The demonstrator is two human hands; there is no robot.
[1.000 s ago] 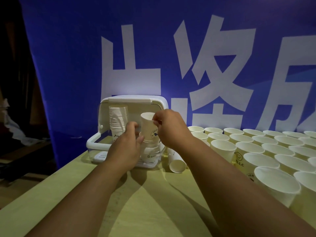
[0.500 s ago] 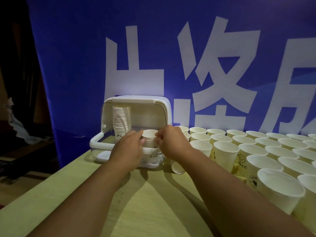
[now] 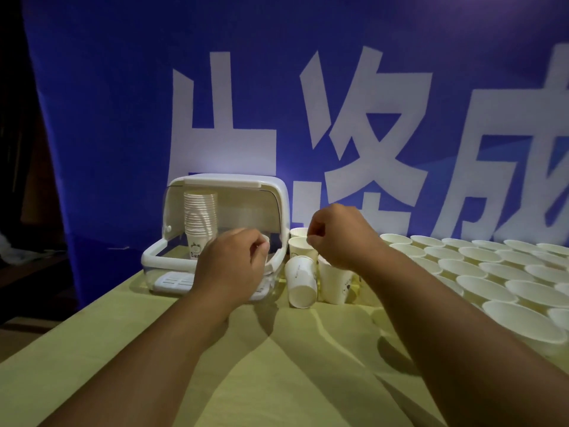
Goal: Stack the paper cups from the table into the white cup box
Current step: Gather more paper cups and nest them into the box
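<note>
The white cup box [image 3: 228, 182] stands at the table's back left with its lid swung up. Inside on the left is a tall stack of paper cups [image 3: 200, 217]. My left hand [image 3: 233, 262] is in front of the box's right half, fingers curled against the top cup [image 3: 266, 241] of a shorter stack, which the hand mostly hides. To the right of the box my right hand [image 3: 336, 236] hovers over the nearest loose cups, fingers closed on nothing. Below it one cup [image 3: 300, 282] lies on its side beside an upright cup [image 3: 335, 283].
Several rows of upright paper cups [image 3: 480, 272] fill the right side of the yellow-green table [image 3: 277, 371]. A blue banner with large white characters [image 3: 363, 124] hangs right behind the table. The table's left edge drops to a dark floor.
Both hands pushed a cup down onto the short stack in the box. My right hand then let go and moved right and up, while my left hand stayed at the stack.
</note>
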